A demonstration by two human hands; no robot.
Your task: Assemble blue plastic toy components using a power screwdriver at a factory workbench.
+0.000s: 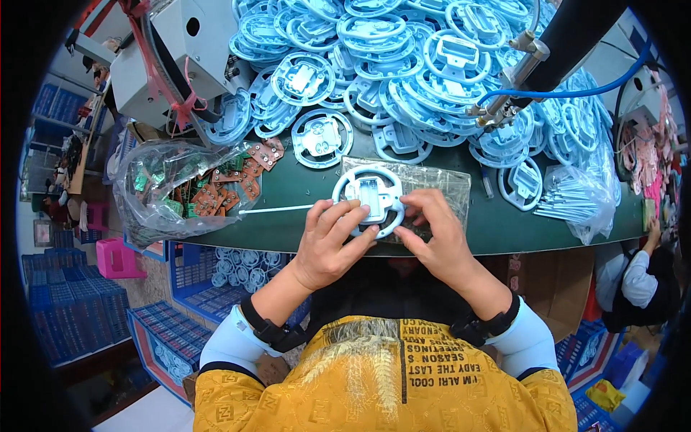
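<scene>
Between my hands, just above the near edge of the green table, is a light-blue plastic toy steering wheel (369,171) with a rectangular opening in its middle. My left hand (332,241) is closed, its fingers at the wheel's left and lower rim. A thin white rod (277,209) sticks out leftward from that hand; its inner end is hidden by the fingers. My right hand (440,230) pinches the wheel's right side with thumb and fingers. Under the wheel lies a clear, wrinkled plastic sheet (453,189).
A big heap of similar wheels (381,57) covers the far side of the table. At left sits a clear bag (151,216) with brown and green circuit boards (216,194). Several white rods (572,198) lie bagged at right. A metal tool with a blue hose (504,93) overhangs the right.
</scene>
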